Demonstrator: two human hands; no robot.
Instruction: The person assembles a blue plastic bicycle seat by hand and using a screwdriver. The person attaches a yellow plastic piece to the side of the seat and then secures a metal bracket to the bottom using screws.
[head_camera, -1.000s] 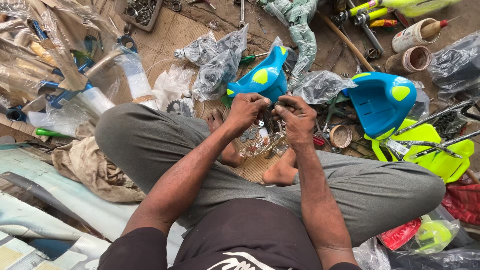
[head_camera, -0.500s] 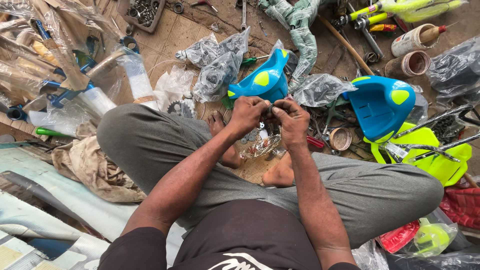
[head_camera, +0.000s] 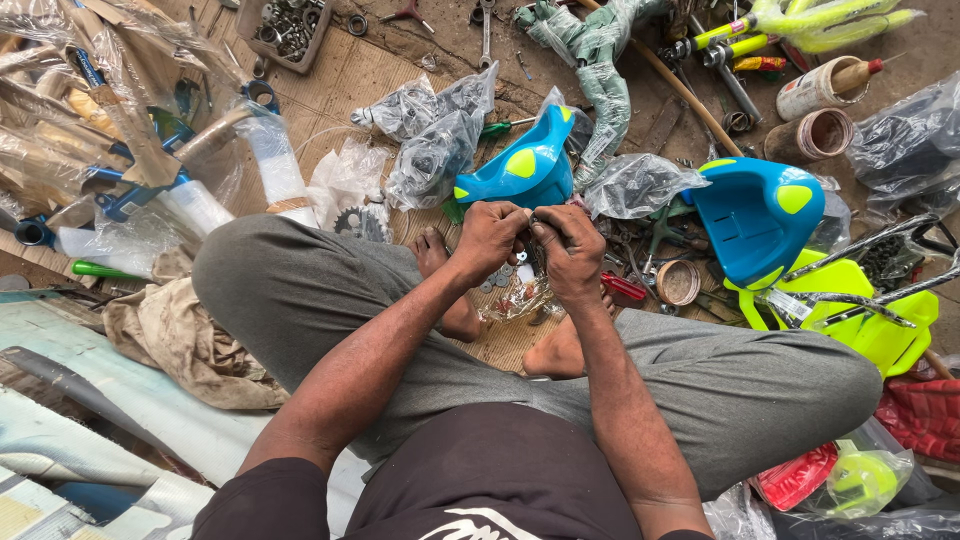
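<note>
My left hand (head_camera: 490, 238) and my right hand (head_camera: 570, 250) are pressed together above my crossed feet, fingertips pinching a small metal part between them; the part is mostly hidden by the fingers. Just below the hands lies a clear plastic bag of small hardware (head_camera: 515, 298) with washers and bolts on the cardboard. A blue seat shell with green patches (head_camera: 525, 172) lies just beyond my hands. A second blue seat (head_camera: 755, 215) sits to the right, on a yellow-green plastic piece (head_camera: 865, 310).
Plastic-wrapped parts (head_camera: 430, 140) and wrapped blue frame tubes (head_camera: 130, 170) lie at left and ahead. A tray of nuts (head_camera: 290, 30), tape rolls (head_camera: 815, 130), a sprocket (head_camera: 350, 222), a rag (head_camera: 180, 335) and metal rods (head_camera: 860, 250) crowd the floor.
The hands stay together over the feet, fingers shifting slightly on the small part. Otherwise the scene is unchanged.
</note>
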